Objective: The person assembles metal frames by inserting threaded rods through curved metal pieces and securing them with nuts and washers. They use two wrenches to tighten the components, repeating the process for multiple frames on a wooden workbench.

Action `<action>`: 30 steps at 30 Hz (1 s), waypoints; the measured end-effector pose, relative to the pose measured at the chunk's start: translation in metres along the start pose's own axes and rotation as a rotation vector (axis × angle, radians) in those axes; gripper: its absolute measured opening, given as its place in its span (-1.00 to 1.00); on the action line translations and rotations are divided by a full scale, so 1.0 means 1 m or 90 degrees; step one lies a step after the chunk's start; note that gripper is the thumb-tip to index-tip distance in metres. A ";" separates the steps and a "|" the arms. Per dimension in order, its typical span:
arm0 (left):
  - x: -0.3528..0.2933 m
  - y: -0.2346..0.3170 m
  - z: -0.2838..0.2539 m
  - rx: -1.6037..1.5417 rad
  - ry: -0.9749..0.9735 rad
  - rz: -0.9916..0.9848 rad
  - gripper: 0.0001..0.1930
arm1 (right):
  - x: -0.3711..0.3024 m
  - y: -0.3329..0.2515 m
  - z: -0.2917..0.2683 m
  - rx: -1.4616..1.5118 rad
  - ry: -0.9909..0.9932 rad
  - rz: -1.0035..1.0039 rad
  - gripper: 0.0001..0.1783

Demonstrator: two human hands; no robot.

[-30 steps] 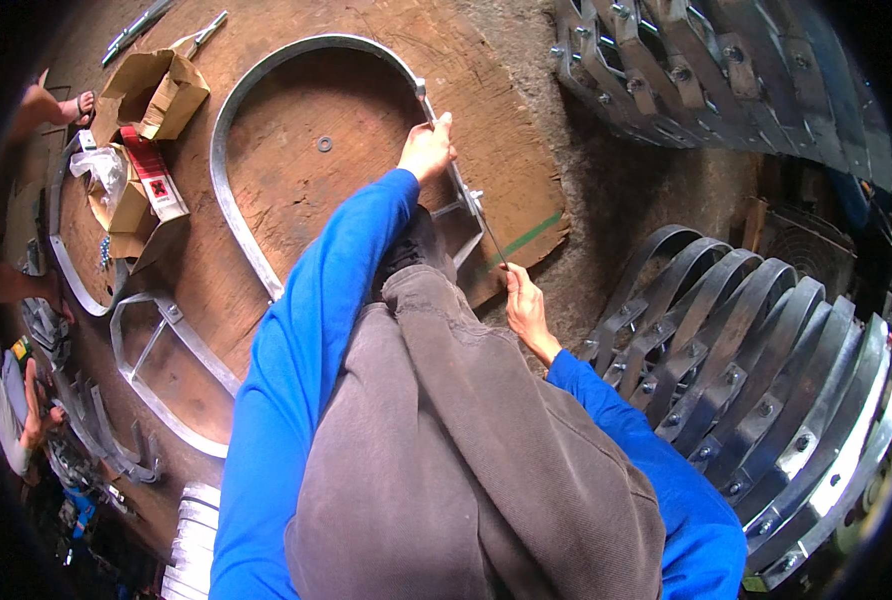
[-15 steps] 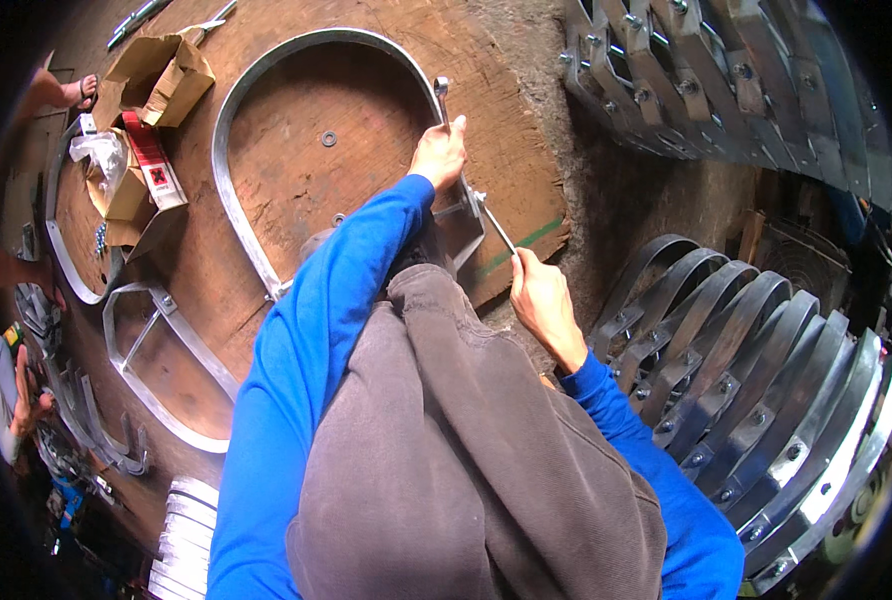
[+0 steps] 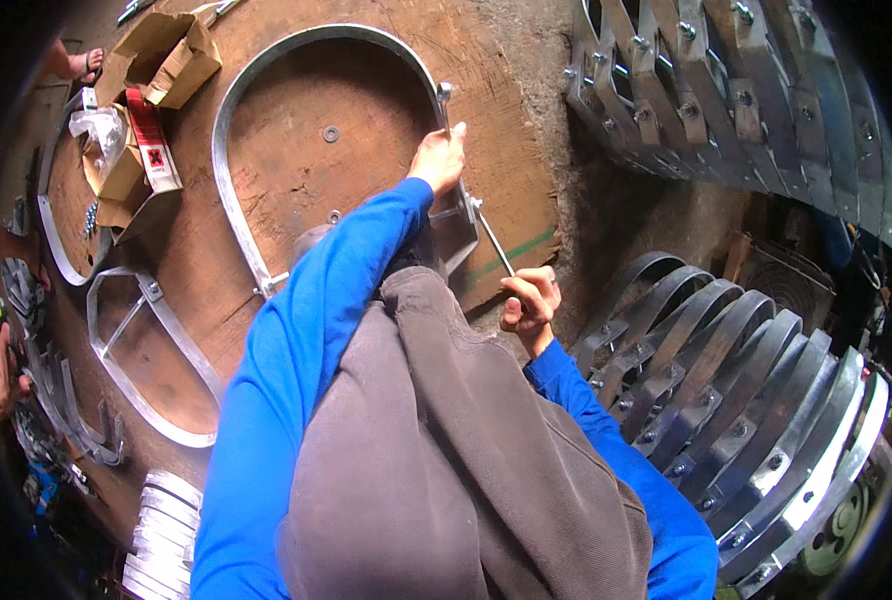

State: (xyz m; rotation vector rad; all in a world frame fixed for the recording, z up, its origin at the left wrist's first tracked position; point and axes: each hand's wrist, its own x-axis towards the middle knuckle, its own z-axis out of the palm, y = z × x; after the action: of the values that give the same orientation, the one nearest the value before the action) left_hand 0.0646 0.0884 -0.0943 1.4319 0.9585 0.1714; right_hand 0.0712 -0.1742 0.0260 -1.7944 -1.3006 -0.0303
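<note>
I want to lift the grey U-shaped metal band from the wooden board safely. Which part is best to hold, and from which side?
Probably grip the U-shaped metal band on its bare left leg, coming from the outer side. It lies flat on the wooden board, so fingers must hook under the edge. The left hand holds the right leg, where the right hand works a slim tool.

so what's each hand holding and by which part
The right hand grips a thin metal rod-like tool by its lower end. The left hand holds the curved grey metal band at its end by the bolt.
</note>
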 end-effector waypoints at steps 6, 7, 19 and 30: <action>-0.013 0.011 -0.002 -0.016 0.008 -0.004 -0.54 | 0.065 0.001 0.008 -0.037 0.127 -0.135 -0.51; -0.013 0.011 -0.005 -0.025 0.011 -0.009 -0.53 | 0.087 0.000 0.014 -0.023 0.158 -0.141 -0.51; -0.009 0.004 -0.003 -0.062 0.016 -0.017 -0.51 | 0.225 0.071 0.135 0.110 0.186 0.001 -0.55; -0.018 0.011 -0.005 0.028 0.058 -0.011 -0.60 | 0.237 0.123 0.198 -0.019 0.087 0.281 -0.46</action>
State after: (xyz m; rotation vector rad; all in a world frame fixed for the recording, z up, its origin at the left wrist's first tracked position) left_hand 0.0553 0.0830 -0.0757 1.4658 1.0544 0.2065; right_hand 0.1823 0.1280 -0.0560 -2.0310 -0.7922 0.0710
